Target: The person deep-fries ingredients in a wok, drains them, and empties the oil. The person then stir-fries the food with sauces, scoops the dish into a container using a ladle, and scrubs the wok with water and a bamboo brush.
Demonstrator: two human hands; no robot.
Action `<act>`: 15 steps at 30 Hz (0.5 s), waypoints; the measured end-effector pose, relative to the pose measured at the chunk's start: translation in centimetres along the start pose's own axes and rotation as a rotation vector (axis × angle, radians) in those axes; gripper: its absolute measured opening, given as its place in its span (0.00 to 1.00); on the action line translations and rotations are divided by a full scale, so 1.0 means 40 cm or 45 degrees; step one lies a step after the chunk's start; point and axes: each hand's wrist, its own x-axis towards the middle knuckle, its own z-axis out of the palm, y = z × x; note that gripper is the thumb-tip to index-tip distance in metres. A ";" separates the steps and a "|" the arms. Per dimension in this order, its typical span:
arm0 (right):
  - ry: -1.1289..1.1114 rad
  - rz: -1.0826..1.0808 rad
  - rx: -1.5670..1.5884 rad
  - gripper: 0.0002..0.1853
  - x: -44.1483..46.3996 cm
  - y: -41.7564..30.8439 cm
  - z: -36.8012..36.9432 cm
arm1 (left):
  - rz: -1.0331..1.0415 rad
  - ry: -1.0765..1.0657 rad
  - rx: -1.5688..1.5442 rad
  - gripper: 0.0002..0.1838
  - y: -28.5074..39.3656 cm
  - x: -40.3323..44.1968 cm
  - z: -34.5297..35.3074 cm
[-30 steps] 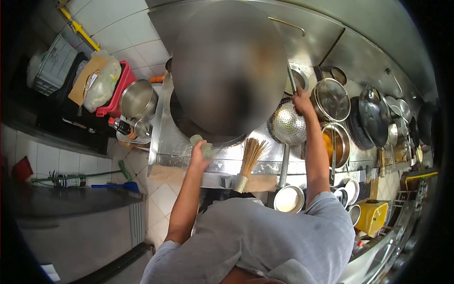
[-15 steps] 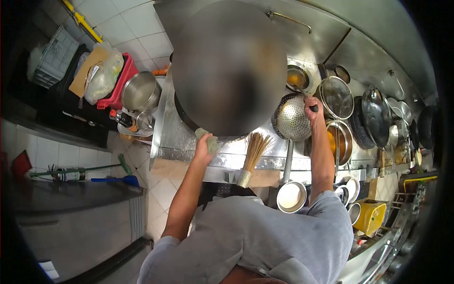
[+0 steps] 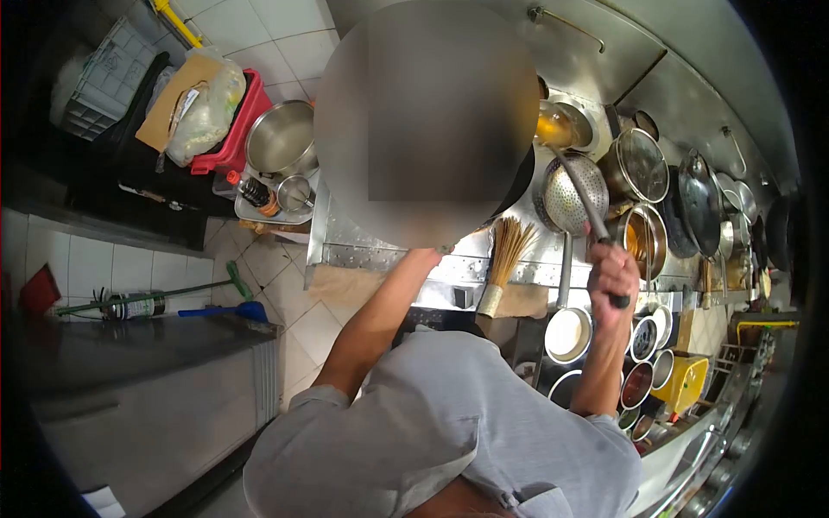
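Observation:
My right hand (image 3: pixel 615 274) is closed round the dark handle of a metal ladle (image 3: pixel 584 192). Its shaft slants up and away to a bowl end with amber liquid, over a metal pot (image 3: pixel 585 125) at the back. My left hand (image 3: pixel 425 259) is mostly lost behind the blurred round patch, its fingers hidden. A sliver of greenish cloth (image 3: pixel 445 249) shows beside it and has travelled with it. Only a dark edge of the wok (image 3: pixel 519 183) is visible past the blur. A perforated strainer (image 3: pixel 577 192) lies just left of my right hand, with a bamboo brush (image 3: pixel 508 255) between both arms.
Lidded pans and a wire-mesh strainer (image 3: pixel 643 164) crowd the right side. Several seasoning containers, one with white contents (image 3: pixel 568 335), line the front right. At left are a steel pot (image 3: pixel 281 138), a sauce bottle (image 3: pixel 259 197) and a red bin (image 3: pixel 229 151).
My right hand has come back toward my body with the ladle, lifting its bowl end. My left hand has moved right and behind the blur with the cloth. The view has shifted slightly.

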 end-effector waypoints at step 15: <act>0.626 -0.202 -2.333 0.42 -0.116 0.110 -0.524 | 0.001 0.020 0.019 0.08 0.002 -0.015 0.011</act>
